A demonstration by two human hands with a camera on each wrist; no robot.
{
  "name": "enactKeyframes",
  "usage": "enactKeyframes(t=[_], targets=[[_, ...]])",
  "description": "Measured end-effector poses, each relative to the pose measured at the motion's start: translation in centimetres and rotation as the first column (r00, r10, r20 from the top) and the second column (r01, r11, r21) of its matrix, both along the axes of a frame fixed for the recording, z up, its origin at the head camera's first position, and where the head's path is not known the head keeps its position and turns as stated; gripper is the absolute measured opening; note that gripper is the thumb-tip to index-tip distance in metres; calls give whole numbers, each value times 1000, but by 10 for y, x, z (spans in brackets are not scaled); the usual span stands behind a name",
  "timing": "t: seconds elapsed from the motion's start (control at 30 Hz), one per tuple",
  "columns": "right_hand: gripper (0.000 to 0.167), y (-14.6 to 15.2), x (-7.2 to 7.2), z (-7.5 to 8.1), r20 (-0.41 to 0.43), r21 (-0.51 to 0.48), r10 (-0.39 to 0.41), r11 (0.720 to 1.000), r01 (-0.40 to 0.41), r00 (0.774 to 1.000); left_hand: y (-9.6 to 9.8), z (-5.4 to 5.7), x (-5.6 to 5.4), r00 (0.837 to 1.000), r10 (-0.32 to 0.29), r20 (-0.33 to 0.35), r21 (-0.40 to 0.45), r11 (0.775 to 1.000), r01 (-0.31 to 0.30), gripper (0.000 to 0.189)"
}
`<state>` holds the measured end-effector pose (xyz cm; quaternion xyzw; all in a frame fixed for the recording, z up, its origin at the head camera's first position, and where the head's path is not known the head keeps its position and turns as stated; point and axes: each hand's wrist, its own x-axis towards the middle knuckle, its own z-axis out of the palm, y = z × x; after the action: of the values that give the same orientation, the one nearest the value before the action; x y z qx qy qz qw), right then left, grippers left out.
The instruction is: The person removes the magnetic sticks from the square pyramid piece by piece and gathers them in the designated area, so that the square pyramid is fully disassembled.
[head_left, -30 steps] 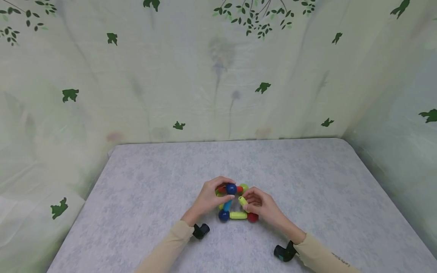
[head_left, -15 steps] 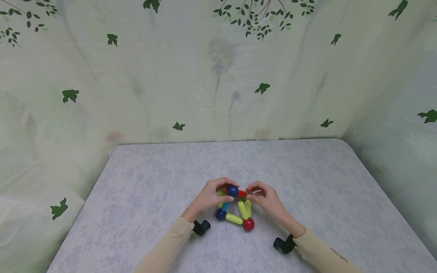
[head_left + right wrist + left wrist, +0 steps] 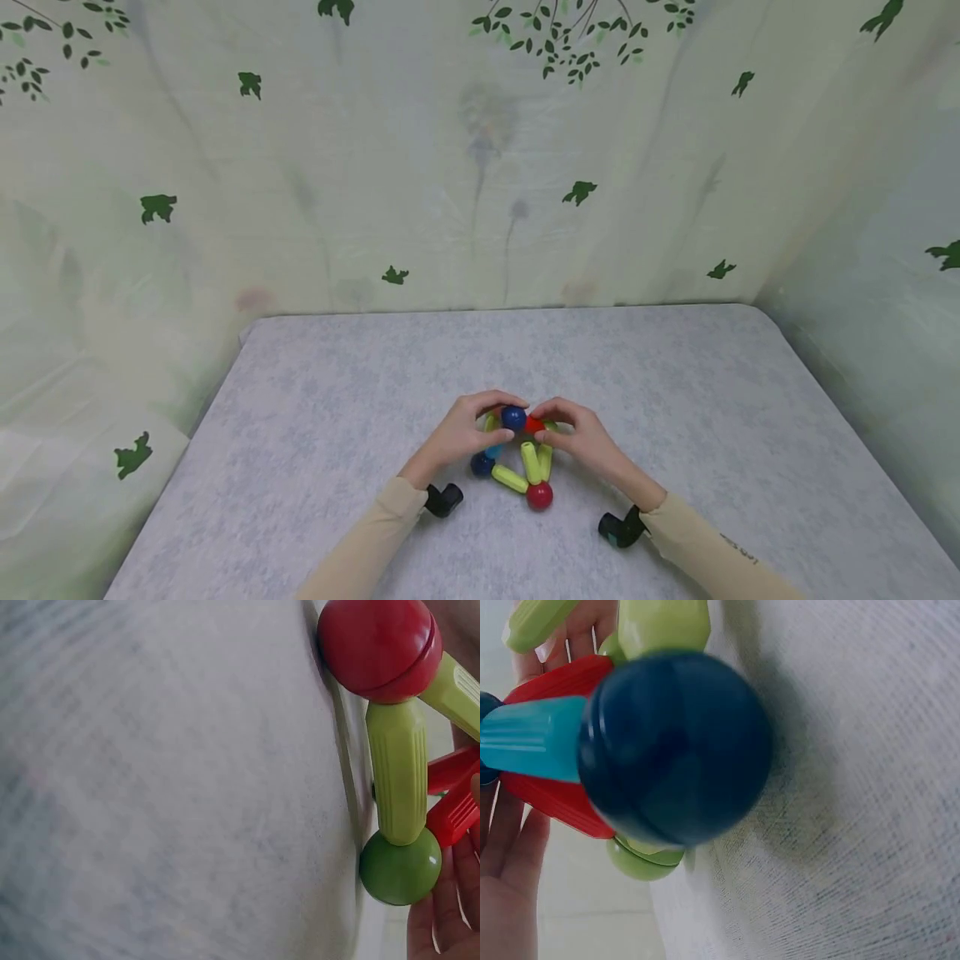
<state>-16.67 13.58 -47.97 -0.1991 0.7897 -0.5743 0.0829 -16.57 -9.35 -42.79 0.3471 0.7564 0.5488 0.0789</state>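
Both hands are on a magnetic ball-and-rod frame on the table. My left hand [image 3: 459, 432] pinches the upper blue ball [image 3: 513, 418] between thumb and fingers. My right hand [image 3: 585, 432] pinches a red rod [image 3: 534, 424] beside that ball. A light blue rod [image 3: 536, 739] runs from the upper ball down to a lower blue ball [image 3: 675, 750]. From there a yellow-green rod [image 3: 510, 478] reaches a red ball [image 3: 539, 496]. Another yellow-green rod [image 3: 530, 460] leans up from the red ball with its top end free. A third yellow-green rod [image 3: 397, 772] joins it to a green ball [image 3: 400, 866].
A pale mottled cloth covers the table [image 3: 337, 392]. Behind it hangs a light curtain [image 3: 420, 167] with leaf prints, and its folds continue along both sides. Black wrist cameras [image 3: 444, 500] sit at both cuffs.
My right hand has let go of the leaning yellow-green rod and moved up to the red rod. The red ball has shifted left and nearer. My left hand stays at the upper blue ball.
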Motion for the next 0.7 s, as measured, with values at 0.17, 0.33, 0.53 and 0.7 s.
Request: enactKeyframes(t=[0.17, 0.33, 0.53, 0.7], targets=[[24, 0, 2, -1, -12, 43, -11, 999, 12, 1000, 3, 1, 1, 995, 15, -97, -10, 1000, -16, 34], [20, 1, 4, -1, 6, 57, -21, 998, 21, 1000, 4, 0, 2, 983, 41, -176, -6, 999, -43, 35], [21, -2, 15, 20, 8, 78, 2, 997, -3, 1000, 5, -17, -4, 965, 57, -257, -14, 998, -63, 35], [23, -5, 23, 35, 14, 92, 14, 996, -15, 1000, 7, -7, 4, 949, 62, -310, 12, 998, -61, 36]])
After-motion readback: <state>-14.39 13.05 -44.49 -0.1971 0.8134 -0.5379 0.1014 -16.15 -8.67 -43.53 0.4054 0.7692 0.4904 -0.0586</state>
